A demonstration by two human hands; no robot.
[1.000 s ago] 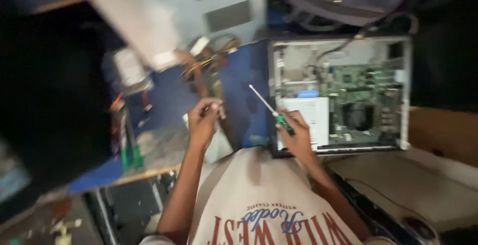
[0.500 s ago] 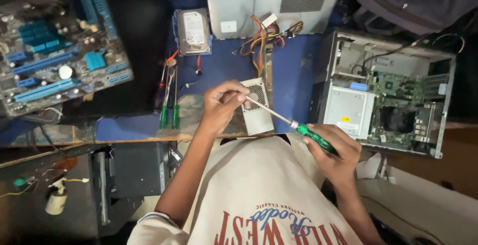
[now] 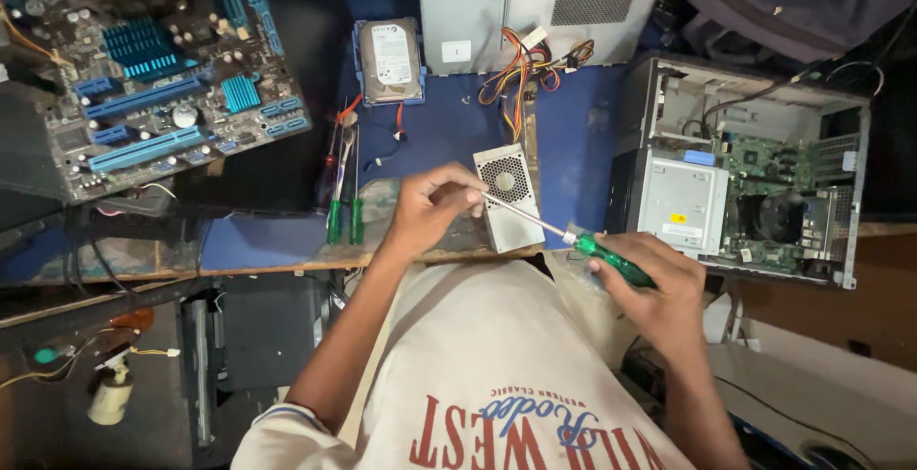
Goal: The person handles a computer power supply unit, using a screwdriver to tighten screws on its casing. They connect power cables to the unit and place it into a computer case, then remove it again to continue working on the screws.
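Right hand (image 3: 659,284) clamped on green handle of screwdriver (image 3: 573,238) — shaft slants up-left over table edge. Left hand (image 3: 430,207) closed on shaft tip, fingers pinched together; whether screw sits between them, cannot tell. Small power supply box (image 3: 506,198) lies on blue mat (image 3: 439,131) just beside left hand, under shaft. Open computer case (image 3: 755,174) to right. Two green-handled screwdrivers (image 3: 342,212) left of left hand — hard drive (image 3: 389,59) above them, motherboard (image 3: 143,69) far left.
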